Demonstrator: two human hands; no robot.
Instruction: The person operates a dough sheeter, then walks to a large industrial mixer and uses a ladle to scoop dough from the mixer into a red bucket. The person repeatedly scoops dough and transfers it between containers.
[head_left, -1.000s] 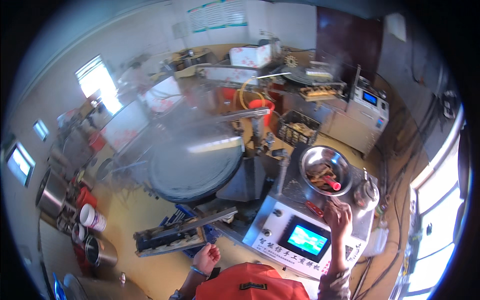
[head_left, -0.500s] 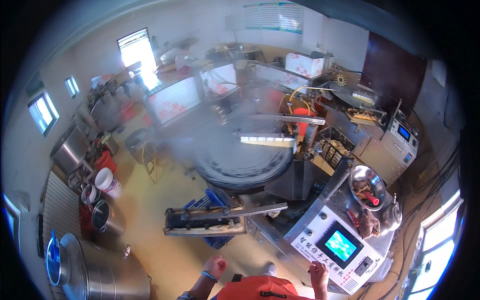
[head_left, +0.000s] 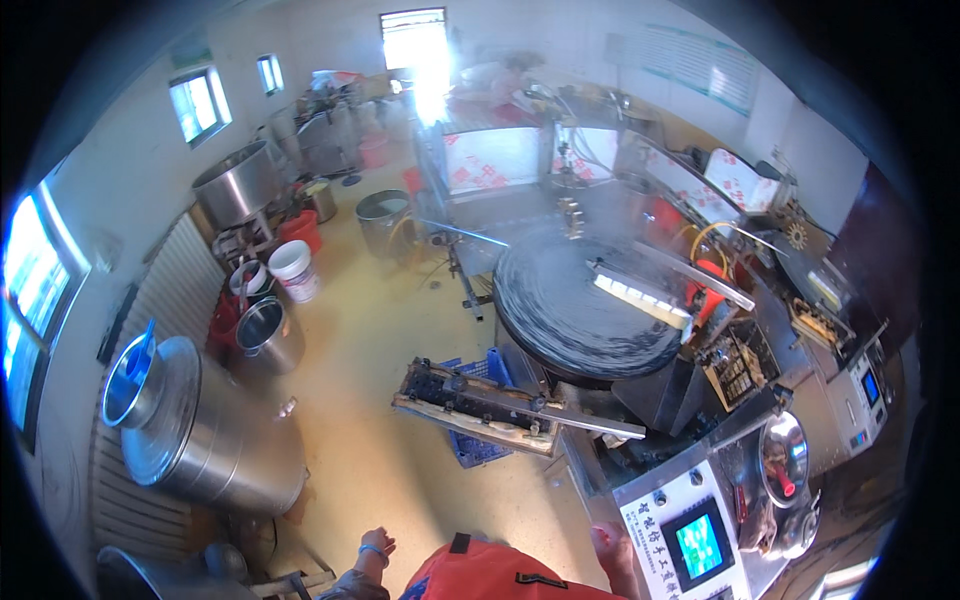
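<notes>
At six o'clock, beside control panel (head_left: pixel 690 535): both hands empty.
Right hand (head_left: pixel 612 552) resting open at panel edge; left hand (head_left: pixel 377 545) hanging loosely curled; round griddle (head_left: pixel 585 305) steaming at two o'clock, untended.

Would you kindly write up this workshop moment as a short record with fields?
Setting: workshop with a yellowish floor
Left hand: empty, fingers loose, wristband, over the floor
Right hand: beside the control panel, grip unclear
Machine: round dark griddle, steaming
Right of panel: steel bowl
Left side: large steel drum, buckets
</notes>
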